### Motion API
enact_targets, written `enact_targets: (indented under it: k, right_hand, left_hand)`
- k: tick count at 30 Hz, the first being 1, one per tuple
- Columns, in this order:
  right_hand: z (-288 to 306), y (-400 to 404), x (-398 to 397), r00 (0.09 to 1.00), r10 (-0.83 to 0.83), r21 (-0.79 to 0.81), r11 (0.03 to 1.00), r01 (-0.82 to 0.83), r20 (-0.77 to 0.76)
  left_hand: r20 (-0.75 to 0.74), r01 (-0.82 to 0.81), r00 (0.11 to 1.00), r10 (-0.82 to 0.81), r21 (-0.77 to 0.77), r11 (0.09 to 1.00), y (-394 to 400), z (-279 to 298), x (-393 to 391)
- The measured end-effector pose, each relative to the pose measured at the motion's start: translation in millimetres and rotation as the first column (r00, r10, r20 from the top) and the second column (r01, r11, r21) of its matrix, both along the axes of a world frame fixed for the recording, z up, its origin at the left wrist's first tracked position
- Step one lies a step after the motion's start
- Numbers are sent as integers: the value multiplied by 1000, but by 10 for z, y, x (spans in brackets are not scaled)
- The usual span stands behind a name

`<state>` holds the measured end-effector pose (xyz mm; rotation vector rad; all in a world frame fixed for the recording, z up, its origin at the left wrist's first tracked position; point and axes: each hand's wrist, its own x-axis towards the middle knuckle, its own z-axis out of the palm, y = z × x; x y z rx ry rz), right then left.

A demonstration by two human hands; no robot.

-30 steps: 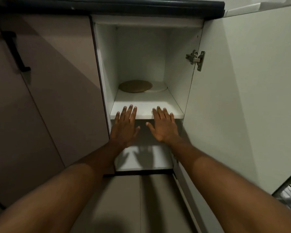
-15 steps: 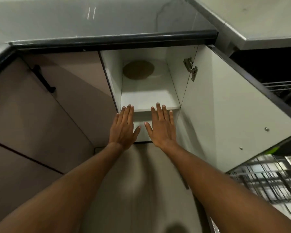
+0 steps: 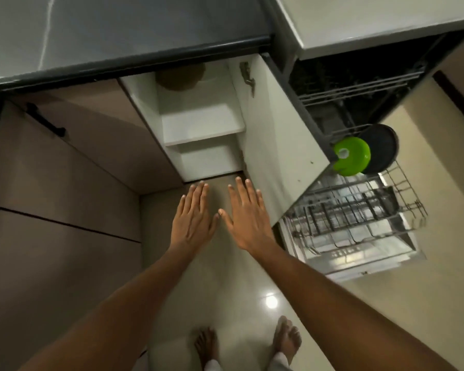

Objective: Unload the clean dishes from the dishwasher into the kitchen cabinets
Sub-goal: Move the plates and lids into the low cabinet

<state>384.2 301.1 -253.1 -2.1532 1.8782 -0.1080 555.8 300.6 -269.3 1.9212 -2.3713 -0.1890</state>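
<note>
Both hands empty, between loads.
Left hand (image 3: 193, 220) and right hand (image 3: 248, 218): fingers straight, holding nothing; green bowl (image 3: 352, 156) in dishwasher rack (image 3: 402, 183), right of fingers, likely next.

Home kitchen: open dishwasher (image 3: 359, 162) w/ wire racks (image 3: 354, 218), base cabinet (image 3: 198, 121) under grey countertop (image 3: 134, 30), tiled floor (image 3: 252, 290).
</note>
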Motion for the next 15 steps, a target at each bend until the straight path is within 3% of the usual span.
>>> enact_targets:
  k: [9,15]
  right_hand:
    - [-519,779,-1515,997,-74,152,985,77,-26]
    - [-725,972,-2603,977,-212,174,961,215,-31]
  left_hand:
    - [-66,257,966,-248,212,943,986,-588,-1518]
    - [-98,349,937,-335,269,897,939,-573,-2662]
